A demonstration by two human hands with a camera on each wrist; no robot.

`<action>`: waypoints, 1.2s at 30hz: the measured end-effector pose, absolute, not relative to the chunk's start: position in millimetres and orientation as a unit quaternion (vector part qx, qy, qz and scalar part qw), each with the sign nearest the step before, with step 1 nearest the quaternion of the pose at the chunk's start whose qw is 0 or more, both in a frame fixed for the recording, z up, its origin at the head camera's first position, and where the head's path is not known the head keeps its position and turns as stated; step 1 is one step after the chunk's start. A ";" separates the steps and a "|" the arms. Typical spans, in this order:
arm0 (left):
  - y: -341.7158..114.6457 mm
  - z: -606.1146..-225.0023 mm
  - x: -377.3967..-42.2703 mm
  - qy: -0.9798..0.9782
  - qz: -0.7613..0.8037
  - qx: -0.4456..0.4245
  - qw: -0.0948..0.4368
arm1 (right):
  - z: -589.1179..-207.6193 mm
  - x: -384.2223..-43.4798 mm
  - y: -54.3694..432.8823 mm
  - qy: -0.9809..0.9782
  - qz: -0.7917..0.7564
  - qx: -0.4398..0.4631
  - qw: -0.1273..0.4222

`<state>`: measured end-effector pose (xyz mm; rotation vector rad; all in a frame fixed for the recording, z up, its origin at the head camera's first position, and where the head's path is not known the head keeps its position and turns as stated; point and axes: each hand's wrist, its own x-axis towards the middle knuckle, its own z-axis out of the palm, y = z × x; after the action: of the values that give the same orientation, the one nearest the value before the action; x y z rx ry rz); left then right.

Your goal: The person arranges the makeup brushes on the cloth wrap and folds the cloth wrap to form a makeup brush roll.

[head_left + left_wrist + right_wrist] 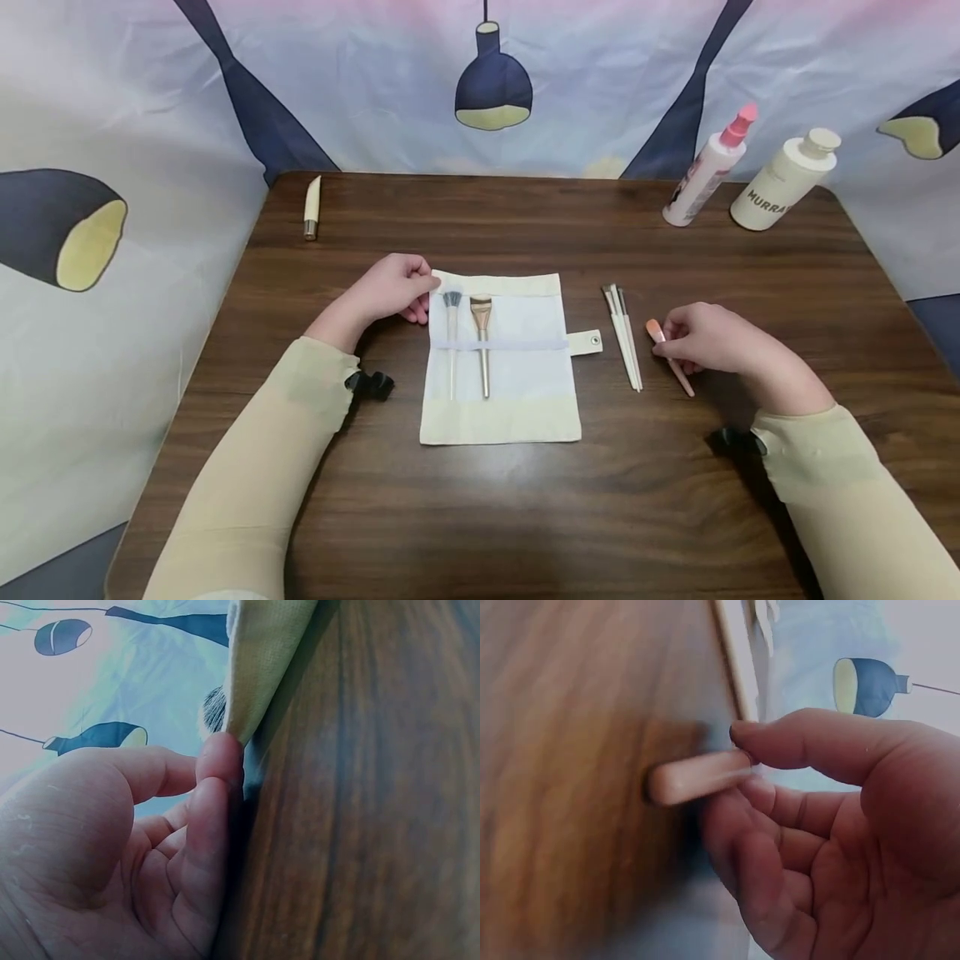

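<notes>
A cream fabric brush roll (pixel 517 421) lies unfolded at mid-table. My left hand (pixel 393 287) pinches its far left corner between thumb and fingers; the left wrist view shows the cloth edge (pixel 266 660) lifting up from the fingertips. Two makeup brushes sit under the roll's band: one with fluffy grey bristles (pixel 452 298) and a flat, wide one with a metallic handle (pixel 483 350). Right of the roll, my right hand (pixel 708 337) pinches a slim makeup brush (pixel 656 331) with orange bristles and a pinkish handle. Its handle end (pixel 697 778) sticks out past the fingers.
Several thin white brushes (pixel 625 342) lie together between the roll's snap strap (pixel 583 342) and my right hand. At the back right stand a pink-topped spray bottle (pixel 703 179) and a white bottle (pixel 780 187). A cream-coloured brush-like item (pixel 312 208) lies back left.
</notes>
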<state>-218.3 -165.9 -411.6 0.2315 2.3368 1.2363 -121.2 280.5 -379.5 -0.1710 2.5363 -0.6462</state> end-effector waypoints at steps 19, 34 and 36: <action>-161.0 -420.0 -213.2 0.849 0.454 0.088 0.255 | -370.9 -166.0 214.2 0.859 -0.440 -0.096 0.245; -165.3 -410.5 -217.8 0.851 0.458 0.087 0.241 | -387.7 -187.2 130.7 0.811 -0.537 -0.051 0.227; -166.4 -409.1 -219.5 0.849 0.458 0.085 0.247 | -388.4 -187.3 124.9 0.807 -0.541 -0.043 0.233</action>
<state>-219.5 -166.4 -409.1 0.2313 2.3161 1.2496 -187.3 124.9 -388.4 -0.1175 2.2173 -1.4867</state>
